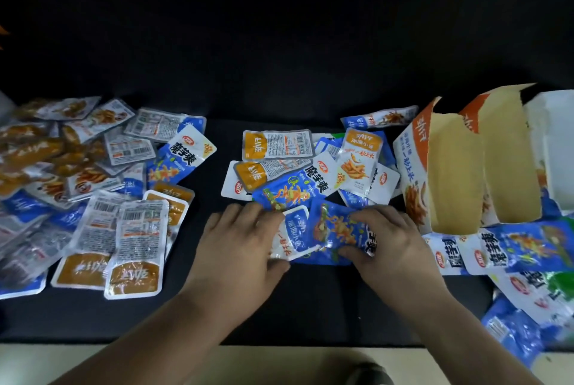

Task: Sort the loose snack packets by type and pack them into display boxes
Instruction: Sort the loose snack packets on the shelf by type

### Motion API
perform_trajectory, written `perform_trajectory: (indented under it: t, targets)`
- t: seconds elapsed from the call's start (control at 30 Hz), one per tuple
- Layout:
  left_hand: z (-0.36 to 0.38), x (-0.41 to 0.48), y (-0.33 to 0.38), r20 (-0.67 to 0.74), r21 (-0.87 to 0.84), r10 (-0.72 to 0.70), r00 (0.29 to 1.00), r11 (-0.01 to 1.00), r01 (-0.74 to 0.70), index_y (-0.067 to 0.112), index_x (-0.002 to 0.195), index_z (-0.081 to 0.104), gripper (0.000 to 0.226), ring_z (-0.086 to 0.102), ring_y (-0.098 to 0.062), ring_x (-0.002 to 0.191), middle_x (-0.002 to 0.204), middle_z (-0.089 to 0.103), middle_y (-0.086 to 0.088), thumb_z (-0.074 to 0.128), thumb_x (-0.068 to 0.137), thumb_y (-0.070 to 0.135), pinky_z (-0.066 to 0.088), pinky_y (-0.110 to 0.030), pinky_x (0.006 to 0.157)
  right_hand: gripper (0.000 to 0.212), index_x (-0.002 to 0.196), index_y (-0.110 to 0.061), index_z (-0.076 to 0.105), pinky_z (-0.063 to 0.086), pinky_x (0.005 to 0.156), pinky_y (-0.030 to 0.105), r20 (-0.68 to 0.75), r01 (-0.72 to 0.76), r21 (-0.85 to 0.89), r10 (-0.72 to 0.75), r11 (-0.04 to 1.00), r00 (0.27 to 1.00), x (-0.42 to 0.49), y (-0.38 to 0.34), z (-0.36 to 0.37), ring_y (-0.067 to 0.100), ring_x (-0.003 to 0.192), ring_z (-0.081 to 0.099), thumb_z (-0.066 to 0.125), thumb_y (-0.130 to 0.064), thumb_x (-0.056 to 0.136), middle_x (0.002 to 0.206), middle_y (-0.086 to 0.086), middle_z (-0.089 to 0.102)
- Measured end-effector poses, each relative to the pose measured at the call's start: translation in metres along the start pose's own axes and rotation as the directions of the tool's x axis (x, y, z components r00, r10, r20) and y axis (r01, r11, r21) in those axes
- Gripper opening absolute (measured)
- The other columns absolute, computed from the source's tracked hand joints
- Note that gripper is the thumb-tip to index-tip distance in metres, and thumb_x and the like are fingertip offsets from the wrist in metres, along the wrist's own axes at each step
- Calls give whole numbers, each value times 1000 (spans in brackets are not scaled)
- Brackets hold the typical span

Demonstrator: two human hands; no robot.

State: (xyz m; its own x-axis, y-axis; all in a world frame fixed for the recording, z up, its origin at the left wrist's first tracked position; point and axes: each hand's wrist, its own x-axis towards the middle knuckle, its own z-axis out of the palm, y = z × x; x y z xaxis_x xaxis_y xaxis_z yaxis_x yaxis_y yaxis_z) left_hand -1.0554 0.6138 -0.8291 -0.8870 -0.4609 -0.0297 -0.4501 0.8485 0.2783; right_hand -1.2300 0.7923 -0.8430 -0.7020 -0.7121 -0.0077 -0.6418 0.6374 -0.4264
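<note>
Our left hand and right hand each pinch one end of a few blue packets, low in the middle of the frame over the dark counter. We seem to be making a neat stack. One packet looks whiter, so we should check it is the same kind. We keep the orange packets out, line up the edges, then slide the stack flat into the open box at the right.

tabletop: black
centre packets: blue, white, orange print
left packets: orange, silver
display box: white, orange; tan inside
</note>
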Motion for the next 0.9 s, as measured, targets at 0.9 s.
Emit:
perform_trajectory:
  t: [0.9]
  targets:
    - [-82,-43,-113,-252,-144,-585,771,810,568,18,138,59,63,43,-48,131,148,48,-16,78,78,19,43,-62,102,18,96,-16,71,62,79,44,290,-462,788,416,408,862,-21,-123,1,22,83,77,84,-19,84,85,0,79]
